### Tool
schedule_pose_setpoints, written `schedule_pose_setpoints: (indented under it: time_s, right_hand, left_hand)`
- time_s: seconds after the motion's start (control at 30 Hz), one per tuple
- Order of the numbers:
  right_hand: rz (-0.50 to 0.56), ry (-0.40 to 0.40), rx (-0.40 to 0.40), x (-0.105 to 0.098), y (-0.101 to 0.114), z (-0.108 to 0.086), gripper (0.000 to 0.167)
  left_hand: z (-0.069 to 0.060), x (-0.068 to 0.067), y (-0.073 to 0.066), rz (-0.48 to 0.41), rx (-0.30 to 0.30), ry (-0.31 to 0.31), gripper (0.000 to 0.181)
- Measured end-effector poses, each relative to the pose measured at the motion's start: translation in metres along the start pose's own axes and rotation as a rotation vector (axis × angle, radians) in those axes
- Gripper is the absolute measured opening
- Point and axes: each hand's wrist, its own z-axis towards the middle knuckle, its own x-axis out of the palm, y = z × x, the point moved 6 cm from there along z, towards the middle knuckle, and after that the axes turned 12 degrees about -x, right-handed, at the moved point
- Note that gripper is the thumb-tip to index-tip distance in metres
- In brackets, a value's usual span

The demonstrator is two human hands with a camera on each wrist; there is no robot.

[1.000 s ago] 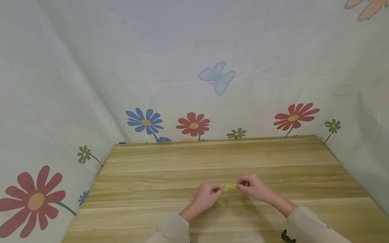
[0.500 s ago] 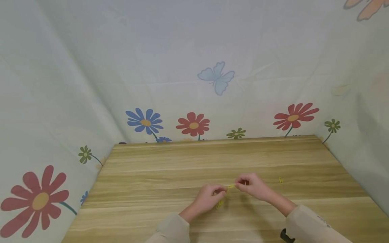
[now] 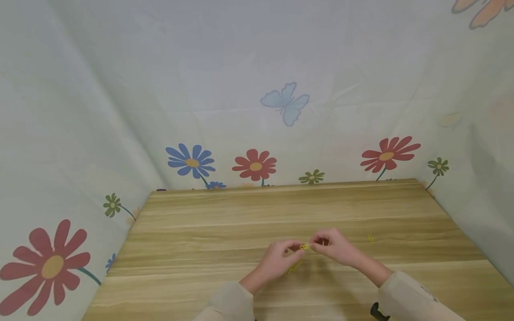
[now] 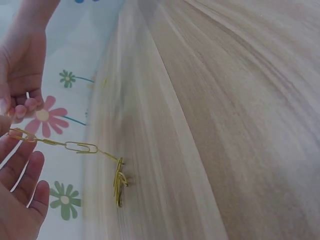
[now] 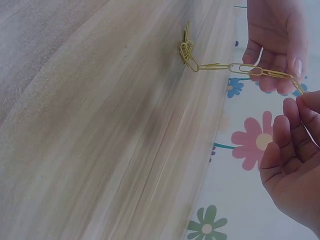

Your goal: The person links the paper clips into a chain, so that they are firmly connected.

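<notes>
My left hand [image 3: 278,259] pinches a chain of yellow paper clips between thumb and index finger. The chain [image 5: 215,66] hangs from there toward the table, where several linked clips lie bunched [image 4: 118,182]. To the right, my right hand [image 3: 336,247] pinches the end paper clip [image 5: 297,88] between thumb and index finger. A short yellow stretch [image 3: 304,247] shows between both hands in the head view. Fingertips cover part of the end clip, so how it hooks on is hidden.
A loose yellow paper clip [image 3: 370,239] lies on the wooden table [image 3: 225,209], right of my right hand. Fabric with printed flowers [image 3: 281,53] stands behind the table and at both sides. A dark object [image 3: 379,312] shows beneath my right sleeve.
My left hand has moved slightly right, closer to my right hand, so less chain shows between them. My right hand stays almost in place, still pinching.
</notes>
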Motion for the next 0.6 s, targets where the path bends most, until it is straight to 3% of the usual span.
schedule_pose_setpoints:
  time_s: [0.27,0.6]
  right_hand:
    - [-0.019,-0.004,-0.028,0.001,-0.005,-0.003,0.008]
    - [0.049,0.007,0.020,0.001,-0.019,-0.013,0.014]
  left_hand:
    - [0.001,-0.001,-0.003,0.003,0.035,-0.050,0.023]
    - [0.000,0.001,-0.004,0.001,0.080,-0.072,0.019]
